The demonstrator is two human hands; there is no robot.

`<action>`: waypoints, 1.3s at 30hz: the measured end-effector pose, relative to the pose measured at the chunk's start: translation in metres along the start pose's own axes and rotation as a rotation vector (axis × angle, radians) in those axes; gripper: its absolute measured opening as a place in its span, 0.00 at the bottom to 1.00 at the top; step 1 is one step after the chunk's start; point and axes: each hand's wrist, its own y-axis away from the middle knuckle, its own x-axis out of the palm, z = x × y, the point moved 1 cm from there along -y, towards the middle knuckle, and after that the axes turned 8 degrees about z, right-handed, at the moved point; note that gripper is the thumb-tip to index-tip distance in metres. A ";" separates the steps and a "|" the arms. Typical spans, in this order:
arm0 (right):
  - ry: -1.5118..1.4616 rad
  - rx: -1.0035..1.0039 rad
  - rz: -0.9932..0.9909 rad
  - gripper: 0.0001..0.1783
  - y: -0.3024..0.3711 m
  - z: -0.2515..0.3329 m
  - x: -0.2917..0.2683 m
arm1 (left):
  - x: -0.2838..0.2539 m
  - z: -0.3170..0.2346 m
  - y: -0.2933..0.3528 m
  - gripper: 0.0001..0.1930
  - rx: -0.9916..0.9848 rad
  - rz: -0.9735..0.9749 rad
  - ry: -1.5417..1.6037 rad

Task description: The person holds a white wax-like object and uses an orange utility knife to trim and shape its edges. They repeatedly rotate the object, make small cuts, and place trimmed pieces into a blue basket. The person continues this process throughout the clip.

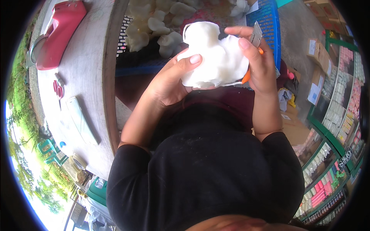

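In front of my chest I hold a lumpy white moulded piece (214,59), rounded on top with a wider lower part; it could be wax or plaster. My left hand (173,79) grips its left side, thumb on the front and the other fingers mostly hidden behind. On the right side, my right hand (261,67) has a cutter knife (246,77) in it. The knife's orange handle runs behind the fingers, and its grey blade sticks up beyond them. My right fingertips are close against the piece; exact contact cannot be made out.
Beyond my hands a blue plastic crate (271,25) holds several similar white pieces (158,23). On the left, a white table (94,50) carries a phone (81,120), red-handled scissors (58,89) and a pinkish-red object (65,32). Stocked green shelves (327,133) and cardboard boxes (318,54) stand right.
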 end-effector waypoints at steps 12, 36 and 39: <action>0.206 -0.223 0.257 0.44 0.029 0.004 0.020 | -0.001 0.007 0.004 0.29 0.532 -0.120 -0.043; 0.226 -0.032 0.278 0.39 0.034 0.006 -0.003 | 0.012 0.037 0.001 0.27 0.257 -0.140 0.079; 0.151 -0.048 0.286 0.45 0.039 -0.004 -0.016 | 0.019 0.058 0.000 0.29 0.150 -0.083 0.107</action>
